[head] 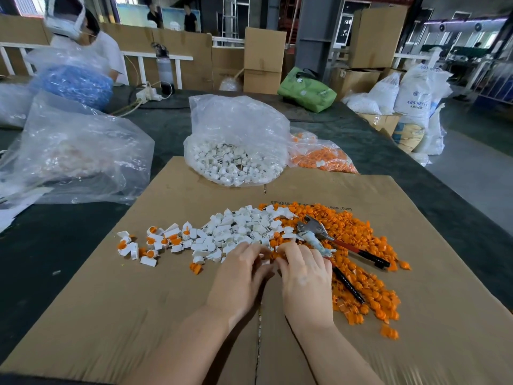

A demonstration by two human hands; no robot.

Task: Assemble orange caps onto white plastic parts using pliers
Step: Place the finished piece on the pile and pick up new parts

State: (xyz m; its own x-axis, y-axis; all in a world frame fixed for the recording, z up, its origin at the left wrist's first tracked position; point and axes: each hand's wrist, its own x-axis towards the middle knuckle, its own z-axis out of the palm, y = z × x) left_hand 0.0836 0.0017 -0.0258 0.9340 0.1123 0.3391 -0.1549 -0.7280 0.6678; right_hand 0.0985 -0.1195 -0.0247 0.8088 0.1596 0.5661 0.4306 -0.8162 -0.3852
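A heap of loose white plastic parts (241, 226) lies mid-cardboard, with a spread of orange caps (358, 262) to its right. Several white parts fitted with orange caps (151, 243) sit at the left. Pliers (327, 240) with red-and-black handles rest on the orange caps. My left hand (238, 276) and my right hand (302, 273) meet at the near edge of the piles. The left fingers pinch a small white part (265, 262); the right fingers pinch an orange cap (276, 255) beside it.
A flattened cardboard sheet (194, 301) covers the dark table. Clear bags of white parts (236, 162) and orange caps (322, 157) stand behind the piles. More plastic bags (75, 151) lie at left, where another person (83, 37) sits. Boxes and sacks stand at the back right.
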